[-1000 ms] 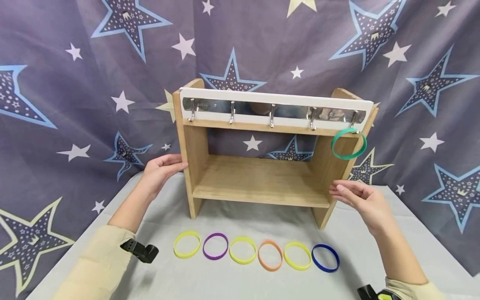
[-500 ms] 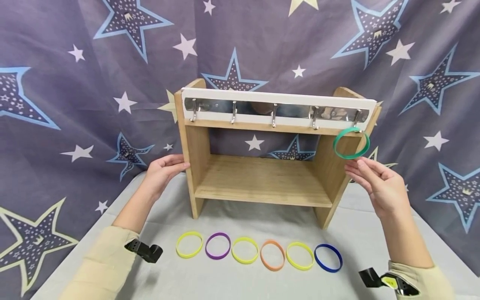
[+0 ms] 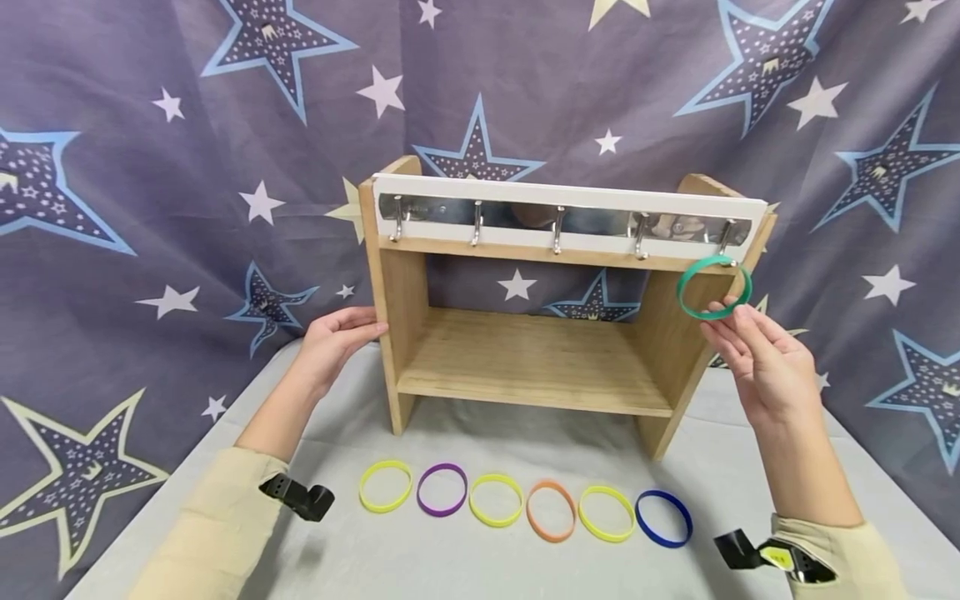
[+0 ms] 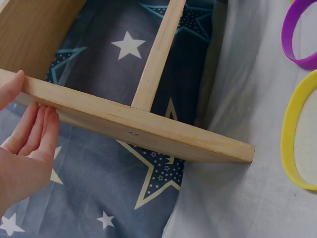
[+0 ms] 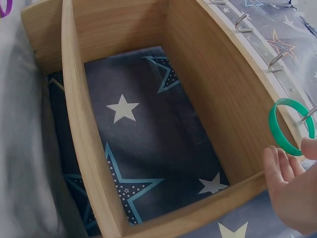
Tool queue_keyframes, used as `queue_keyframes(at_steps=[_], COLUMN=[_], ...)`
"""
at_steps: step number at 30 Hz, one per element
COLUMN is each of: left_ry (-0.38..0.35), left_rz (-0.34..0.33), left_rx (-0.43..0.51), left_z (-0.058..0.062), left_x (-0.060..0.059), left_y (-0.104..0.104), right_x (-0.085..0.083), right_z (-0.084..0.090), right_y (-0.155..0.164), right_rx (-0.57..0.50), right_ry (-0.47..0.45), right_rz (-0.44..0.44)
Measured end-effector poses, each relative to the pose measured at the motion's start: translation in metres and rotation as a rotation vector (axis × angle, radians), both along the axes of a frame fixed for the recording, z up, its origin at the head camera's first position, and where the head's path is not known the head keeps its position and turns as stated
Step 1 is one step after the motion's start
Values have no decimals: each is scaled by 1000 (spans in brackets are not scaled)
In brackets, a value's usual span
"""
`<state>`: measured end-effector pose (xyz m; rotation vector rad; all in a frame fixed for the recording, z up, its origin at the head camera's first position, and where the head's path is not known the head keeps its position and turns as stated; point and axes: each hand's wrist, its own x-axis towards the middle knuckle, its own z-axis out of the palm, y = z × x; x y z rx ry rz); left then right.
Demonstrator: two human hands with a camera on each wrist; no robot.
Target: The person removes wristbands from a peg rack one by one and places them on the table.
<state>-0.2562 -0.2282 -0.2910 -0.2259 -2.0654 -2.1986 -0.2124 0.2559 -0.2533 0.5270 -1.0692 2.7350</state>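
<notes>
A wooden rack [image 3: 408, 292] with a white top board carries a row of metal hooks [image 3: 557, 231]. A green band [image 3: 714, 287] hangs on the rightmost hook [image 3: 726, 237]. My right hand [image 3: 723, 321] reaches up beside the rack's right panel, fingers straight, with its tips at the band's lower edge. In the right wrist view the green band [image 5: 289, 126] sits just above the fingers [image 5: 277, 163] and thumb. My left hand [image 3: 367, 325] lies flat against the rack's left side panel [image 4: 133, 126], thumb on its front edge.
Several bands lie in a row on the grey cloth before the rack: yellow [image 3: 386, 486], purple [image 3: 442, 489], yellow [image 3: 496, 500], orange [image 3: 551, 510], yellow [image 3: 606, 513], blue [image 3: 663, 517]. Star-patterned fabric [image 3: 187, 167] hangs behind. The other hooks are bare.
My right hand rose from near the shelf's lower right corner up to the green band. The left hand stayed on the left panel.
</notes>
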Motion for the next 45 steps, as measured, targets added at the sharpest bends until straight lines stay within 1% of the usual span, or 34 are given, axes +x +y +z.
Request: queue_keyframes(at_steps=[2,6,11,14,20,26,33,36,40,45], left_ry=[4,3,-2,0,2,-2,-13,-13,-17,-22], left_rz=[-1,-5,-3,-2,2,3,14,13,12,12], left_rx=[1,8,9,12,11,2,2,10,9,8], left_z=[0,-1,0,0,0,0,1,1,1,1], left_x=[-1,-1,-1,-2,-3,-2,-1,0,1,2], left_y=[1,3,3,3,3,2,2,2,1,0], right_x=[0,1,0,-1,0,2,6,10,14,15], right_z=[0,0,1,3,6,11,16,17,17,14], right_y=[0,0,-2,-2,-4,-6,-14,-17,-18,-17], right_rx=[-32,-51,-96,-127,-151,-157,-128,-126,-121,-120], right_ry=[-5,-12,22,27,15,20,88,102,88,80], right_rz=[3,-32,-65,-76,-69,-57,-85,-75,-67,-61])
